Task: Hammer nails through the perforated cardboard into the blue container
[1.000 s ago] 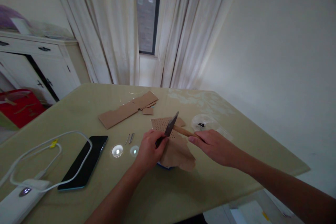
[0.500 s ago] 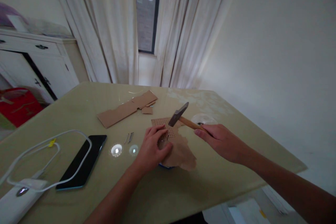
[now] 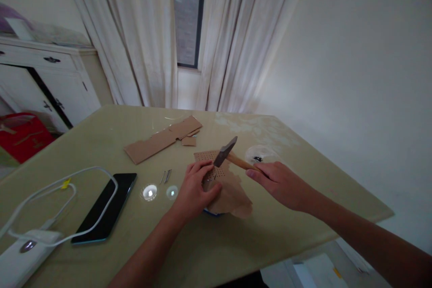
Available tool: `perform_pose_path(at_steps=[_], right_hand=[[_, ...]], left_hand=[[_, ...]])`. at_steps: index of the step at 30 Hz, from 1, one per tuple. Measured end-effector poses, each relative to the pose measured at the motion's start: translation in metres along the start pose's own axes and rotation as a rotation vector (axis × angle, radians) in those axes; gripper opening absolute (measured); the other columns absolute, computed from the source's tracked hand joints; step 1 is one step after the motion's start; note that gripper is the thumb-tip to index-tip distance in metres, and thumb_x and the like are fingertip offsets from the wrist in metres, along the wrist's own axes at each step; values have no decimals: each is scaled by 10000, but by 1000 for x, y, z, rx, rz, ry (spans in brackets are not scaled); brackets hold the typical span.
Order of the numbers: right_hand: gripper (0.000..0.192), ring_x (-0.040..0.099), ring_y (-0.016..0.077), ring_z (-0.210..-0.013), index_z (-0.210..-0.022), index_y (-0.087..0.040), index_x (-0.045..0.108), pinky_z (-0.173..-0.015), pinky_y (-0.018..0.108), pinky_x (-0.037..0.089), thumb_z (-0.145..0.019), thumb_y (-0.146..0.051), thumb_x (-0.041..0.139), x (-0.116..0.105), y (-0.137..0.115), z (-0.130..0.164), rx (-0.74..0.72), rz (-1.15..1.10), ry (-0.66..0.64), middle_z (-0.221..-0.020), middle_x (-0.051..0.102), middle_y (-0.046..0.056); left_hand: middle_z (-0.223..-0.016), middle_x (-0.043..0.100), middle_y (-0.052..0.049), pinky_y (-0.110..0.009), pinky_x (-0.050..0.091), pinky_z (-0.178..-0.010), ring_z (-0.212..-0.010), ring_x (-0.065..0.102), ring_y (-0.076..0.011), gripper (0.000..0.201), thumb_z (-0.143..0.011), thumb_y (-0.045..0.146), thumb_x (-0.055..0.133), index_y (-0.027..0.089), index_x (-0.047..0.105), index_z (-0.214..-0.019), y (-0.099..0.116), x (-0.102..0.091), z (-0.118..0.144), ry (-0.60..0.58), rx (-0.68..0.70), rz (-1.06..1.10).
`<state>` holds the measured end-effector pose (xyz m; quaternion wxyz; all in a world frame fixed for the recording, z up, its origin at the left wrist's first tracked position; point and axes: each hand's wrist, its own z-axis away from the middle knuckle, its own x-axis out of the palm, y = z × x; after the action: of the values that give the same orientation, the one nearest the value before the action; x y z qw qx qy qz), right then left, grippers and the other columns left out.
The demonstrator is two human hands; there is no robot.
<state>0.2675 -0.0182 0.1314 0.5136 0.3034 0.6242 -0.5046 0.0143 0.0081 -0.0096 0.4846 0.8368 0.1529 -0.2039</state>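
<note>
my right hand [image 3: 281,183] clenches the wooden handle of a hammer [image 3: 232,155], its head raised above the perforated cardboard sheet [image 3: 224,184] mid-table. at nine o'clock of it, my left hand [image 3: 195,191] presses the sheet, fingers pinched at a spot too small to make out.

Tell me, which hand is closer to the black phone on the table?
The left hand: it rests on the brown perforated sheet, right of the phone. The right hand, holding the hammer, is farther right.

Table [image 3: 286,229] (phone [image 3: 104,207], cardboard [image 3: 162,139])
</note>
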Motion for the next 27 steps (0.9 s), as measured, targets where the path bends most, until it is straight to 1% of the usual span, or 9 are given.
perform_pose_path(at_steps=[3,6,9,13,18,20,23,25,27], right_hand=[[501,626,209,-684,-746,-210,636,-647,345,295,-1136,-485,485,15,6,-1,2,84,-64,-713,682,46],[502,649,225,-720,-767,-206,661,-654,347,290,-1144,-479,475,26,10,-2,-15,138,-75,-746,708,60],[491,634,215,-692,-772,-210,657,-644,341,282,-1137,-490,489,22,8,-2,-1,127,-55,-717,685,42],[497,613,195,-662,-765,-210,634,-650,331,311,-1146,-479,462,13,2,-2,1,30,-36,-686,651,23],[489,622,209,-704,-751,-205,628,-652,335,291,-1136,-474,489,24,5,-2,9,96,-79,-730,688,50],[487,618,207,-704,-750,-207,624,-655,336,293,-1131,-481,495,26,8,-3,2,90,-66,-727,684,49],[523,580,189,-664,-741,-218,590,-646,332,310,-1127,-548,464,23,11,-8,-15,-28,39,-682,630,20],[578,541,181,-650,-717,-231,544,-635,328,329,-1115,-635,432,24,15,-16,-32,-156,170,-659,576,3],[623,502,178,-637,-703,-248,489,-607,320,341,-1084,-735,414,30,21,-28,-20,-310,324,-646,521,-8]], left_hand=[[-1442,695,-114,-581,493,-1197,-1356,582,-349,413,-883,292,814,231,763,-1289,1,0,0,-4,11,10],[-1433,697,-115,-584,498,-1186,-1345,592,-350,412,-875,271,812,236,766,-1283,1,0,0,-2,14,6],[-1434,696,-115,-570,497,-1189,-1347,591,-347,399,-880,287,815,235,769,-1273,0,0,1,5,13,5],[-1446,691,-115,-574,492,-1193,-1351,577,-346,422,-903,321,805,233,756,-1313,-1,0,1,1,14,2],[-1426,705,-119,-580,512,-1171,-1326,602,-348,441,-873,286,815,241,759,-1308,0,0,0,11,18,5],[-1420,705,-118,-569,519,-1168,-1327,606,-345,446,-878,292,812,244,752,-1317,0,0,0,16,20,0],[-1434,696,-117,-561,509,-1186,-1348,591,-342,467,-893,317,812,248,728,-1347,-1,1,2,15,17,-8],[-1476,673,-116,-564,490,-1205,-1380,566,-345,513,-898,331,815,251,699,-1391,0,1,4,12,18,-18],[-1530,641,-114,-571,470,-1219,-1412,538,-347,522,-916,354,801,259,682,-1416,2,0,4,32,28,-36]])
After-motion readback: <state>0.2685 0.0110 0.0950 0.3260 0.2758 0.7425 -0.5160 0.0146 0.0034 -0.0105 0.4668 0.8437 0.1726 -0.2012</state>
